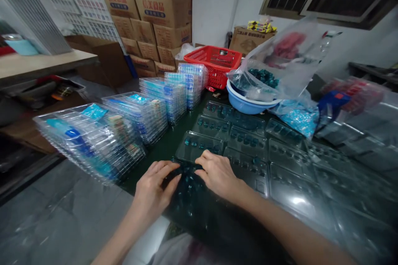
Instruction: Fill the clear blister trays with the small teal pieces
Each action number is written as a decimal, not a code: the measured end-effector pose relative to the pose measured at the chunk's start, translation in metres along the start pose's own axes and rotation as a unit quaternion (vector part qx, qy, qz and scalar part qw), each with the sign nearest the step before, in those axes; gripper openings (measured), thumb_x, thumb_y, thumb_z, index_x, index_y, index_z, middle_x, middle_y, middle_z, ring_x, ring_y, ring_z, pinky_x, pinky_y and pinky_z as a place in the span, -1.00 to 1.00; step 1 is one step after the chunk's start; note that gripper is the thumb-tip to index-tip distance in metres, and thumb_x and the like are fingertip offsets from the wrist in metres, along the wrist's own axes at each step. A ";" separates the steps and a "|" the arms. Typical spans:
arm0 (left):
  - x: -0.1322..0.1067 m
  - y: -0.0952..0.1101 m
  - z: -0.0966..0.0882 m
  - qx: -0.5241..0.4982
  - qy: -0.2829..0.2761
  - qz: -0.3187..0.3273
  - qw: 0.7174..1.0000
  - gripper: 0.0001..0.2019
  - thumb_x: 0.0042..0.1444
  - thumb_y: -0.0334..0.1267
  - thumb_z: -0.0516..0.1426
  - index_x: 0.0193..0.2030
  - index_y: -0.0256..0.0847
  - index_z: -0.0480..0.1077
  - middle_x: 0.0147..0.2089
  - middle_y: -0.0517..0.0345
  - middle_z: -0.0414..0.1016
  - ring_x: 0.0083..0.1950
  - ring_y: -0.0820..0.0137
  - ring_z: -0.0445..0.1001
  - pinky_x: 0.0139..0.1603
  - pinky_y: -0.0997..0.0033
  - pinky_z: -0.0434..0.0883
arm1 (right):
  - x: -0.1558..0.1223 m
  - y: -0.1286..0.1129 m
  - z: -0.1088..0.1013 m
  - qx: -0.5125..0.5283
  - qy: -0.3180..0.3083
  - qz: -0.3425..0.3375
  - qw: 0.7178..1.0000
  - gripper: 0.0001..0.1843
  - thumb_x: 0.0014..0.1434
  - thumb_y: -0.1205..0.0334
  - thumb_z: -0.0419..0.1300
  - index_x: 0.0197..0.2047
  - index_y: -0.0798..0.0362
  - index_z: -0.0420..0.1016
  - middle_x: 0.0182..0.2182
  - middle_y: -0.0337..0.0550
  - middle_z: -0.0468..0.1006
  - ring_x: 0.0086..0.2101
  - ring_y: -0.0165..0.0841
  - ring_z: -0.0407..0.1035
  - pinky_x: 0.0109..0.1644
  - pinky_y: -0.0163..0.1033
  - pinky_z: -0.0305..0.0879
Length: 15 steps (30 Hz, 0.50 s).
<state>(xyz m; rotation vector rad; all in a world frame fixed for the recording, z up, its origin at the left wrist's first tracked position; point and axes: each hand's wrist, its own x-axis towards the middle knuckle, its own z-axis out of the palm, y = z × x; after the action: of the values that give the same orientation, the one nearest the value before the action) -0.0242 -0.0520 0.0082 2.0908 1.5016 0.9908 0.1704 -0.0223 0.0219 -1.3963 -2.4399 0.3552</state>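
Just in front of me lies a loose pile of small, glossy dark-teal pieces [187, 184] on the dark green table [155, 153]. My left hand [157, 184] reaches the pile from the left, its fingers curled and thumb and forefinger drawn toward each other. From the right, my right hand [217, 174] meets the same pile with its fingers bent in a pinch. Whatever sits between the fingertips is too small and dark to make out. Beyond my right hand is a clear plastic tray [199, 140] with several teal pieces in a row.
More clear trays [289, 174] cover the table to the right. Filled tray stacks [90, 140] line the left edge. At the back stand a red basket [214, 64] and a blue basin [248, 103] holding a bag of teal pieces. Cartons [155, 8] are piled behind.
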 end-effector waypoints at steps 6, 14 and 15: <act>0.015 0.017 0.008 -0.032 -0.030 -0.020 0.999 -0.82 0.08 -0.27 0.04 -0.18 -0.21 0.35 -0.22 0.08 0.41 -0.27 0.38 0.38 -0.26 0.42 0.35 | 0.003 0.012 0.008 0.103 0.067 -0.007 0.992 -0.86 0.16 0.36 0.01 -0.40 0.06 0.33 -0.42 -0.26 0.39 -0.38 -0.46 0.28 -0.30 -0.37 0.12; 0.023 0.020 0.026 0.122 -0.053 0.049 0.990 -0.78 0.10 -0.31 -0.03 -0.13 -0.19 0.34 -0.17 0.04 0.43 -0.17 0.28 0.33 -0.19 0.30 0.32 | -0.005 0.001 0.021 -0.069 0.064 -0.009 0.996 -0.95 0.11 0.31 0.08 -0.37 0.05 0.34 -0.37 -0.18 0.37 -0.33 -0.34 0.25 -0.30 -0.26 0.12; 0.024 0.019 0.026 0.127 -0.066 0.053 0.988 -0.76 0.10 -0.32 -0.03 -0.10 -0.18 0.33 -0.16 0.05 0.43 -0.17 0.28 0.33 -0.20 0.31 0.32 | -0.006 -0.001 0.023 -0.091 0.069 -0.017 0.993 -0.94 0.11 0.35 0.06 -0.36 0.06 0.34 -0.37 -0.16 0.36 -0.32 -0.32 0.25 -0.29 -0.25 0.12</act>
<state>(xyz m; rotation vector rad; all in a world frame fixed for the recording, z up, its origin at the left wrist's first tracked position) 0.0117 -0.0346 0.0109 2.3836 1.5312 0.7093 0.1631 -0.0292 0.0006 -1.3979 -2.4277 0.0274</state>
